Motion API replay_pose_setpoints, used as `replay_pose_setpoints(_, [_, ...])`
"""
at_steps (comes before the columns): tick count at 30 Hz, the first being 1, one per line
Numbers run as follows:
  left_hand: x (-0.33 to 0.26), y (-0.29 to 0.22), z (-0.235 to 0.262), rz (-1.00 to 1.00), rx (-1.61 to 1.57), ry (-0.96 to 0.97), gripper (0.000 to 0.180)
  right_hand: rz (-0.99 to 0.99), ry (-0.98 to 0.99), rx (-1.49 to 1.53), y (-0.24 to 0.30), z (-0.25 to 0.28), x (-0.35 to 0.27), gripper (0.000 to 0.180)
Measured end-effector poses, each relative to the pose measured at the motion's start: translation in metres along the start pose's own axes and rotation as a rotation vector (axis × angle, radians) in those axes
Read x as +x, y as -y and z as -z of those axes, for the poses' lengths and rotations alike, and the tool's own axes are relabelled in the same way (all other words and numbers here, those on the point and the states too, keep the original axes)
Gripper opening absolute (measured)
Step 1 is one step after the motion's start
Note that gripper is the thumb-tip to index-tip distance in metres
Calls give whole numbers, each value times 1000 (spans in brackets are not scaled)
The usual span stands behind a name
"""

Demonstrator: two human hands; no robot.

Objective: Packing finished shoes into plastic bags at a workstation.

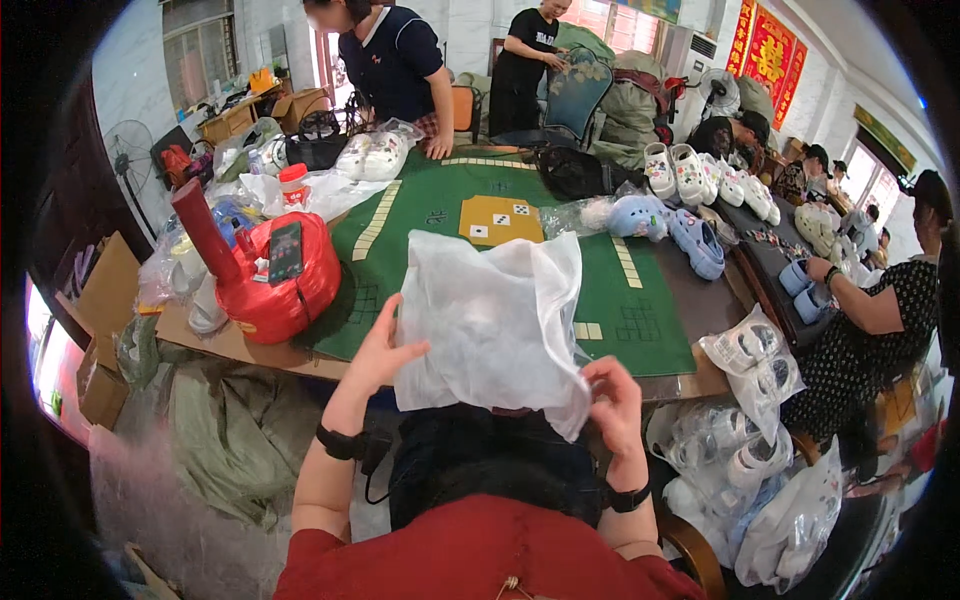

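Here, I see the white bag (pixel 490 330) between both hands, over the near edge of the green mat (pixel 655 345). I judge the two-sided hold spreads its limp film: left hand (pixel 380 348) touching, thumb and fingers apart; right hand (pixel 615 400) seemingly pinching a lower corner. Film crinkled, translucent.

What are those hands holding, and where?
A cloudy white bag: the left hand at its left edge, the right hand near its lower right corner.
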State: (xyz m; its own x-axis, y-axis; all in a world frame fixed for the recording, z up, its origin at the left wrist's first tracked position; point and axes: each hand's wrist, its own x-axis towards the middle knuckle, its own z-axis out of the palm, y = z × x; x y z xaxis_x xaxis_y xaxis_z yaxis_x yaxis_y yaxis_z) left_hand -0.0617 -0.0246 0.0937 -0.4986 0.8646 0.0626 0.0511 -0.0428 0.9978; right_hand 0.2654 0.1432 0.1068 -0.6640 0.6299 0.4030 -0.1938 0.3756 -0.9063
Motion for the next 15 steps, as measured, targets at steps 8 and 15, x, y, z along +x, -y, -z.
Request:
replay_pose_setpoints(8, [-5, 38, -8, -136, 99, -99, 93, -165, -113, -176, -4, -8, 48, 71])
replay_pose_setpoints(15, [-41, 35, 17, -4, 602, -357, 102, 187, -477, -71, -16, -5, 57, 14])
